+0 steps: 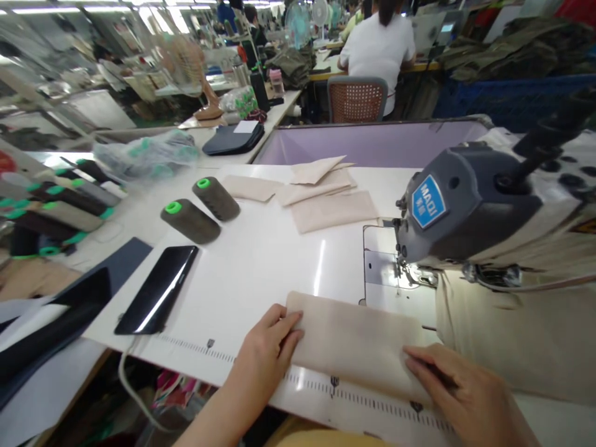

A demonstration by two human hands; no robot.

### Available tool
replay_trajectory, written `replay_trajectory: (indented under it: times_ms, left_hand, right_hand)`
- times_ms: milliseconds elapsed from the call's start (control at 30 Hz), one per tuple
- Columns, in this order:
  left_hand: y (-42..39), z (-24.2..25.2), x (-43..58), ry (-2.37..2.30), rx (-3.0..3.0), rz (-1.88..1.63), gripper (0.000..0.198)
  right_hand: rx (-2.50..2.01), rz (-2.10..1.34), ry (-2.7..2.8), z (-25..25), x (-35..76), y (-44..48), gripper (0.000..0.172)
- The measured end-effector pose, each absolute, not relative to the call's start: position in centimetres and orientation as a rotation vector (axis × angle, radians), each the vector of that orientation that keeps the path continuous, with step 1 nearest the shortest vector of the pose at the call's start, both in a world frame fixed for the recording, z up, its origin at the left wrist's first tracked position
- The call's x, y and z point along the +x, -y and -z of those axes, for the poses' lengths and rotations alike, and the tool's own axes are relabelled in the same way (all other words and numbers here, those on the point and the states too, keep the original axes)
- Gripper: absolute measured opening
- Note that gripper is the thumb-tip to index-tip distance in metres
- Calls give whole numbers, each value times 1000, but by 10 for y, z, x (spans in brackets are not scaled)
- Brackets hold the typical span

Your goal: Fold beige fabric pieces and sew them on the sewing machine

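A beige folded fabric piece (354,338) lies flat on the white sewing table (261,273), just in front of the needle plate. My left hand (267,354) rests on its left end, fingers curled over the edge. My right hand (459,388) presses flat on its right end, fingers stretched out. The grey sewing machine head (465,205) with a blue label stands right behind the piece, its presser foot (410,273) a little beyond the fabric's far edge.
Several beige fabric pieces (321,192) lie stacked at the table's back. Two dark thread cones (200,211) with green cores and a black phone (158,288) lie to the left. More cones (56,205) sit far left. A person in white (379,46) sits ahead.
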State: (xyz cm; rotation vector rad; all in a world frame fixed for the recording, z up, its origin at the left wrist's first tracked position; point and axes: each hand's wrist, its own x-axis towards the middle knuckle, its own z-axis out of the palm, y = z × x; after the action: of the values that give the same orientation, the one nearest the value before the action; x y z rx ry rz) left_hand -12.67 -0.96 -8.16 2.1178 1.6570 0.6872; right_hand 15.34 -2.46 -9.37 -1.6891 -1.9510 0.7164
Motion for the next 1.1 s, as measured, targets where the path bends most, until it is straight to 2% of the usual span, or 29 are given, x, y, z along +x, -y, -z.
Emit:
replay_trajectory:
  times_ms: [167,367,567,733,867,1000,1100]
  left_hand:
    - [8,81,-127,-1659,2069,-690,24]
    - [6,76,-123,-1740,2009,-515,22]
    - [3,72,-120,-1805,2036,-355,18]
    - [0,74,-119,-1823,2328,-290,16]
    - [-3,81,-122,-1509,2726,-398,25]
    - [-9,77,-118,-1239,2841,-258,39]
    - [-12,67,-105,-1305,2787,-156,31]
  right_hand:
    - [-1581,-631,2079,96,159,21,25]
    - [-1520,-558,2224,104,167,14,22]
    - [-1555,-409,2327,96,158,17,33]
    - [-1523,-88,2408,82,142,16,43]
    - [-1362,91,2452,80,129,12,31]
    - [-1108,26,2562,81,118,13,34]
    - [-1151,-101,2560,81,111,13,29]
